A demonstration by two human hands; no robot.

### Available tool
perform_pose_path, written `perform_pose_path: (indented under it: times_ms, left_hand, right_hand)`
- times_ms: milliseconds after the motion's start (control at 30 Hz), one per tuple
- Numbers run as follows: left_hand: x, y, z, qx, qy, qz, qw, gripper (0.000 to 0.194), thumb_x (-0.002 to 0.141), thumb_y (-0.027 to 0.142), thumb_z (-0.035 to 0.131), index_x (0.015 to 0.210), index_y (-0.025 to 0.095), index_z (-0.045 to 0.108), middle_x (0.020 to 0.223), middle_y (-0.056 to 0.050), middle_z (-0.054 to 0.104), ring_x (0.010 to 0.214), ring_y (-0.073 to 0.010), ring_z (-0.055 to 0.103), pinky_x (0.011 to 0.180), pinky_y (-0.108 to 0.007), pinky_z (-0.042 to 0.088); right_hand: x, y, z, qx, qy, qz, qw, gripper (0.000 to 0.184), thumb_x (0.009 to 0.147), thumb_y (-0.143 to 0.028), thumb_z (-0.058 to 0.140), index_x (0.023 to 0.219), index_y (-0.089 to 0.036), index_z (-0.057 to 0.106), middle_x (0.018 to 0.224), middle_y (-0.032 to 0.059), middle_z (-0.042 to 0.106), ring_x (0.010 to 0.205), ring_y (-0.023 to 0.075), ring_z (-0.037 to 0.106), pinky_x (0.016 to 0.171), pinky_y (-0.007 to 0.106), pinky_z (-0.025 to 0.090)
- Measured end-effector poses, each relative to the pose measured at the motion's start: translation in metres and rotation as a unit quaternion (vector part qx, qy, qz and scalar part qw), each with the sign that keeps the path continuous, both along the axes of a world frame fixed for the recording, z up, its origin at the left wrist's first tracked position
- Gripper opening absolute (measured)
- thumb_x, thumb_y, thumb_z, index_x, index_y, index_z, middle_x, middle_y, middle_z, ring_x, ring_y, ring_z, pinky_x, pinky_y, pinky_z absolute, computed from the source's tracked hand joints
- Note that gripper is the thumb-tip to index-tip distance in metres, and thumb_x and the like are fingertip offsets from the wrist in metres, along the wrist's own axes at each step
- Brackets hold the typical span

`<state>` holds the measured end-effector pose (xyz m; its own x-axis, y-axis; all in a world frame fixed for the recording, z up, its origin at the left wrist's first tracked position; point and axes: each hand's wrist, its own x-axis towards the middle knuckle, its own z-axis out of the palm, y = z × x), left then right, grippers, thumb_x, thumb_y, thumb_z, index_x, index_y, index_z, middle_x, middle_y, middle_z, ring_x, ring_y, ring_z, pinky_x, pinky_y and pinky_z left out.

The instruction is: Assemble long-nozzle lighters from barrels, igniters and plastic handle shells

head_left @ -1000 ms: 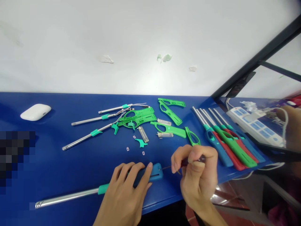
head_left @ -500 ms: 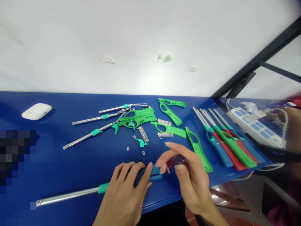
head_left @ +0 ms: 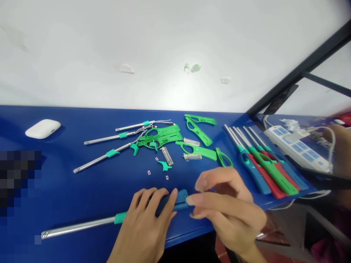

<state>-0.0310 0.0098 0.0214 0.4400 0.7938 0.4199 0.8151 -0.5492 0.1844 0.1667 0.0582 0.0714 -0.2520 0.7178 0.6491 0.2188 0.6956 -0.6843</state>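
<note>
A blue gas lighter (head_left: 181,197) lies near the table's front edge, its handle end pointing right. Its teal collar and long metal tube (head_left: 79,227) stretch to the left. My left hand (head_left: 145,221) is closed over the handle, covering most of it and holding it down. Right at the handle's end, my right hand (head_left: 231,213) has its fingers curled and the fingertips drawn together. Whatever those fingers hold is hidden from view. Just beyond the hands are a teal trigger (head_left: 164,166) and several tiny pale clips (head_left: 167,178).
Green handle halves (head_left: 161,134), clear fuel tanks (head_left: 167,156) and metal tubes with wires (head_left: 102,157) lie farther back. Several whole lighters (head_left: 255,168) are lined up at right, beside a power strip (head_left: 300,148). A white case (head_left: 43,129) sits at left.
My right hand has turned over and its fingers have curled inward by the handle's end. The dark reddish object it held is now out of sight. My left hand has stayed put.
</note>
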Motion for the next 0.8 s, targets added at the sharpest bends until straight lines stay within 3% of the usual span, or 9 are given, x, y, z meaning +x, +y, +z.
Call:
perform_pose_path:
  times_ms: [100,167,267,400,533,600,667,733,800]
  left_hand:
    - [0.0008,0.0007,-0.0008,0.002,-0.005,0.011,1.0,0.034,0.107,0.021,0.045,0.134,0.024,0.064,0.118,-0.007,0.071,0.103,-0.0272,0.064,0.089,-0.045,0.05]
    - [0.001,0.0009,-0.002,0.003,-0.005,0.009,1.0,0.035,0.107,0.02,0.043,0.137,0.022,0.062,0.117,-0.008,0.071,0.103,-0.0267,0.064,0.089,-0.045,0.05]
    - [0.0007,0.0012,-0.0033,0.004,-0.001,0.003,1.0,0.039,0.108,0.02,0.039,0.142,0.02,0.058,0.116,-0.008,0.072,0.103,-0.0264,0.064,0.089,-0.045,0.051]
    - [-0.0001,0.0026,-0.0024,0.013,0.001,0.014,1.0,0.036,0.107,0.02,0.043,0.138,0.02,0.062,0.115,-0.007,0.071,0.104,-0.0272,0.063,0.091,-0.046,0.05]
    - [0.0005,0.0038,-0.0011,0.014,-0.002,-0.003,1.0,0.038,0.109,0.02,0.039,0.14,0.019,0.061,0.116,-0.007,0.072,0.105,-0.0269,0.063,0.091,-0.046,0.049]
    - [0.0016,0.0039,-0.0014,0.014,-0.005,0.002,1.0,0.037,0.108,0.02,0.042,0.14,0.019,0.061,0.116,-0.007,0.071,0.105,-0.027,0.062,0.091,-0.046,0.048]
    - [0.0024,0.004,-0.0022,0.016,-0.013,0.012,1.0,0.035,0.106,0.019,0.046,0.138,0.019,0.062,0.116,-0.008,0.07,0.104,-0.027,0.061,0.09,-0.045,0.048]
    - [0.0024,0.0039,-0.0028,0.015,-0.016,0.01,1.0,0.035,0.107,0.019,0.044,0.135,0.02,0.064,0.115,-0.007,0.071,0.104,-0.0266,0.061,0.089,-0.045,0.049]
    - [0.0017,0.0036,-0.003,0.013,-0.013,0.004,1.0,0.036,0.108,0.019,0.04,0.135,0.021,0.064,0.115,-0.007,0.071,0.104,-0.0261,0.062,0.09,-0.045,0.049]
  right_hand:
    - [0.0041,-0.0009,0.0003,-0.025,-0.041,0.031,0.998,0.046,0.103,-0.009,0.053,0.14,-0.033,0.067,0.119,0.0048,0.073,0.105,0.0204,0.071,0.08,0.036,0.064]
    - [0.0052,-0.0011,0.0008,-0.015,-0.03,0.027,0.999,0.052,0.098,-0.002,0.057,0.137,-0.035,0.069,0.113,0.0028,0.073,0.096,0.0179,0.072,0.074,0.033,0.063]
    - [0.0051,-0.0004,0.0025,0.008,-0.027,0.016,0.999,0.044,0.095,-0.009,0.069,0.131,-0.034,0.073,0.107,0.0031,0.069,0.091,0.0177,0.068,0.07,0.032,0.061]
    - [0.0055,0.003,0.0044,-0.014,-0.046,0.042,0.998,0.046,0.101,-0.006,0.053,0.137,-0.03,0.069,0.113,0.0042,0.069,0.099,0.018,0.068,0.075,0.033,0.061]
    - [0.0088,0.006,0.002,0.044,-0.003,-0.016,0.999,0.041,0.09,-0.01,0.077,0.123,-0.034,0.077,0.102,0.0016,0.067,0.092,0.0178,0.064,0.075,0.032,0.06]
    - [0.0107,0.0057,0.0009,0.018,-0.032,0.0,0.999,0.037,0.097,-0.015,0.069,0.13,-0.032,0.074,0.113,0.005,0.067,0.101,0.0206,0.066,0.079,0.035,0.061]
    - [0.0114,0.0047,0.0008,-0.005,-0.038,0.037,0.999,0.045,0.102,-0.006,0.056,0.137,-0.031,0.069,0.119,0.0056,0.068,0.104,0.02,0.068,0.078,0.034,0.062]
    - [0.011,0.0041,0.0013,0.01,-0.017,0.037,0.999,0.051,0.096,0.0,0.061,0.134,-0.032,0.071,0.113,0.0024,0.069,0.095,0.016,0.068,0.073,0.029,0.061]
    - [0.0104,0.0042,0.002,0.022,-0.011,0.011,1.0,0.045,0.091,-0.004,0.074,0.125,-0.033,0.076,0.112,0.0015,0.067,0.094,0.0154,0.066,0.075,0.029,0.06]
